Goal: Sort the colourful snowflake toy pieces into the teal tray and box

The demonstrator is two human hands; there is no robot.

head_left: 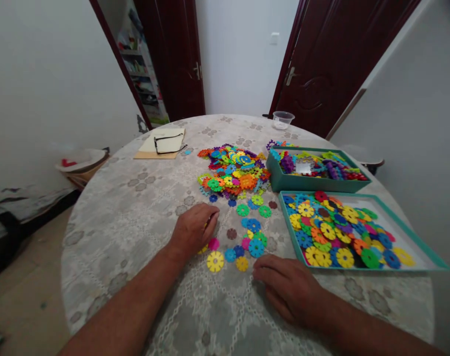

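My left hand (195,228) rests on the round table, fingers curled over a yellow disc that peeks out at its fingertips. My right hand (287,289) lies palm down near the table's front, fingers together and bent, nothing visible in it. Between the hands lie loose flat plastic gear discs (243,242), among them a yellow disc (215,261) and blue ones. A larger heap of coloured discs (234,173) sits further back at mid-table.
A teal tray (413,235) with several discs lies at right, a teal box (313,183) of pieces behind it. Glasses on a notebook (161,143) and a clear plastic cup (283,119) stand at the far side. Dark doors are beyond.
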